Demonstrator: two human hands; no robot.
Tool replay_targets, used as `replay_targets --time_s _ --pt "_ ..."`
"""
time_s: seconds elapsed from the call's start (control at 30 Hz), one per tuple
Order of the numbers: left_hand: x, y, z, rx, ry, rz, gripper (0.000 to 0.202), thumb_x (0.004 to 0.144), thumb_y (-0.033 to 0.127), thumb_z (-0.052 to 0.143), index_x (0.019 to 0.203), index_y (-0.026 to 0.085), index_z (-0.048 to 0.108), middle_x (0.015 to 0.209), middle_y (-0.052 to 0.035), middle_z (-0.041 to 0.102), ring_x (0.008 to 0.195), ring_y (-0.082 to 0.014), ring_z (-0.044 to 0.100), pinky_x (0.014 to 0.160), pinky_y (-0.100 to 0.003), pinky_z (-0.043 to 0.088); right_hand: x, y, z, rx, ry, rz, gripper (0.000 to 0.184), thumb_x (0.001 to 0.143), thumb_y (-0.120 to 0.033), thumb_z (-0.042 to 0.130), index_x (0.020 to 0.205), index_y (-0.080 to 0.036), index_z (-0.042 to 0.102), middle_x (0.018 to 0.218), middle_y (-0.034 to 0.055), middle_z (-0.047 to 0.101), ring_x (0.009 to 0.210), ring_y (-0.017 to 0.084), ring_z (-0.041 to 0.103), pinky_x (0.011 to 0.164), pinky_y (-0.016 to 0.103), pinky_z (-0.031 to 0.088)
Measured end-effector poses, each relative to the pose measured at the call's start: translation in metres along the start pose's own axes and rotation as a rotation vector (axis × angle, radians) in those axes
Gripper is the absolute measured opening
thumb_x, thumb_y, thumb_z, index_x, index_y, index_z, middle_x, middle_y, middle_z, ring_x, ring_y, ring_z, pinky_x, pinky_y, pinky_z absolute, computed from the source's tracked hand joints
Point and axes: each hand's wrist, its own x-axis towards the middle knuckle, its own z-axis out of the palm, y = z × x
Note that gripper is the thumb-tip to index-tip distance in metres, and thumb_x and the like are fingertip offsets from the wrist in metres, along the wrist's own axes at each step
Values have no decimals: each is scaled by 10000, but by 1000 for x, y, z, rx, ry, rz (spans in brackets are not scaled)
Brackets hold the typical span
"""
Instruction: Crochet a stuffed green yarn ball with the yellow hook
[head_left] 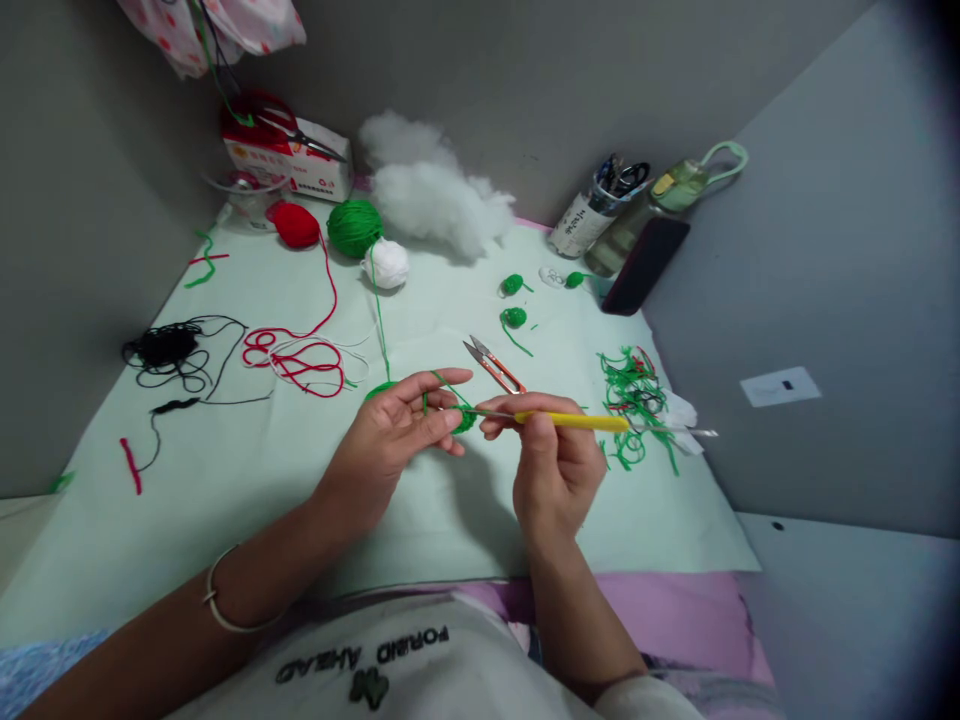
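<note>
My right hand (559, 460) grips a crochet hook by its yellow handle (574, 421), its metal tip pointing left. That tip meets a small green crochet piece (466, 418), which my left hand (390, 430) pinches between thumb and fingers. Green yarn runs over the left fingers, and a strand (380, 320) stretches back toward the yarn balls. More green yarn (381, 390) shows behind the left hand, partly hidden by it. Just beyond my hands lie orange-handled thread snips (495, 364) with their blades apart.
Green (355, 228), white (386, 264) and red (297, 226) yarn balls sit at the back beside white stuffing (442, 200). Black yarn (166, 347) lies left, yarn scraps (634, 400) right. A phone (646, 266) leans near a bottle (626, 235) and pen cup (589, 220).
</note>
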Motion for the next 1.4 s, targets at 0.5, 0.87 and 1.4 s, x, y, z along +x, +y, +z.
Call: replay_targets --time_s 0.5,0.87,1.4 --pt "-1 4 -1 -145 -91 -181 437 841 262 839 1265 181 771 707 51 579 540 -42 479 532 -172 460 -11 5 1 -633 -86 -510 265 1001 -127 634 1193 -267 753 1072 68 782 975 200 760 775 345 651" --pt "-2 2 7 -25 -49 -16 425 787 237 889 1202 220 799 822 30 648 537 -36 419 479 -174 412 -1 -1 6 -149 -27 -110 223 1026 -174 599 1071 -276 792 954 37 799 825 178 733 677 325 622" --pt "-2 -1 3 -45 -77 -29 320 838 262 861 1156 248 823 923 -7 706 906 -131 639 901 -257 504 4 0 1 -23 -18 43 142 1005 -264 662 992 -241 801 932 43 795 772 165 719 665 320 613"
